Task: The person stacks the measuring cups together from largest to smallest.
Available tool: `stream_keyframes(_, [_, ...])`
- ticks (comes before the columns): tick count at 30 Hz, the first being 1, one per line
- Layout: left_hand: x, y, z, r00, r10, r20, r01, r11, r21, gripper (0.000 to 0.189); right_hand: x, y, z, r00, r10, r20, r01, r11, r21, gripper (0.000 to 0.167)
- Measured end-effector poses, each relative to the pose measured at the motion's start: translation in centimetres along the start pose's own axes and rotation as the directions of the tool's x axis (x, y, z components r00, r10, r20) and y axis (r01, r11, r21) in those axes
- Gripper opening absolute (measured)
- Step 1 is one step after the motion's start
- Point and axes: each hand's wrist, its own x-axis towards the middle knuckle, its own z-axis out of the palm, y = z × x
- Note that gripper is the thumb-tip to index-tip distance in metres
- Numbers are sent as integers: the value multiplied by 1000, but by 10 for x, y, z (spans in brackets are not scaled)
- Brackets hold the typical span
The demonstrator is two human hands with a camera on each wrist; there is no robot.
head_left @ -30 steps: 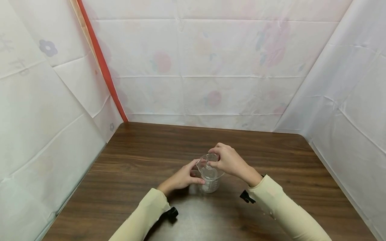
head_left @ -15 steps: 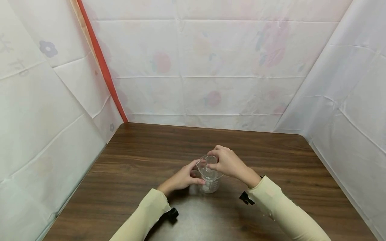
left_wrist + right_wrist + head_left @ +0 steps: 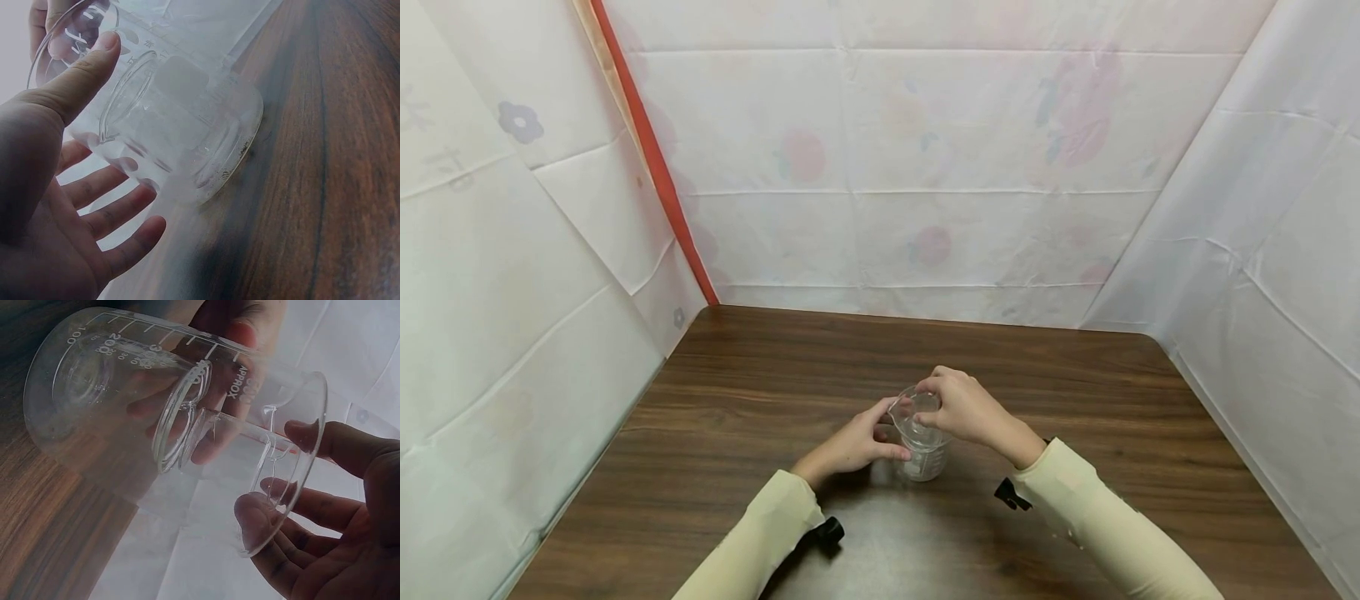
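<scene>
A large clear glass beaker (image 3: 931, 462) with white volume marks stands upright on the wooden table. My left hand (image 3: 853, 443) holds it from the left, thumb on the near side and fingers round the far side. Inside, the right wrist view shows a narrower beaker with its own small marks, its rim (image 3: 164, 445) well below the large one's. My right hand (image 3: 966, 406) reaches over the big rim and pinches a third, smaller glass beaker (image 3: 222, 453) near its top. That beaker's base is right at the middle beaker's rim.
The brown wooden table (image 3: 760, 367) has both forearms over its front part. White printed sheets (image 3: 850, 167) rise behind it and on both sides, with a red strip (image 3: 658, 167) at the back left. Black wrist devices (image 3: 830, 532) sit under the pale sleeves.
My right hand has sunk slightly, taking the small beaker lower inside the large beaker. The left hand and the large beaker have stayed in place.
</scene>
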Motion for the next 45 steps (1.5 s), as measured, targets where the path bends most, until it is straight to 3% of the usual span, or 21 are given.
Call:
stream_keyframes(13, [2, 0, 0, 1000, -2, -12, 2, 1000, 19, 77, 3, -2, 0, 1000, -19, 10, 19, 998, -59, 35])
stream_keyframes(45, [-3, 1, 1, 996, -85, -3, 85, 996, 12, 90, 2, -5, 16, 991, -37, 128, 48, 995, -87, 32])
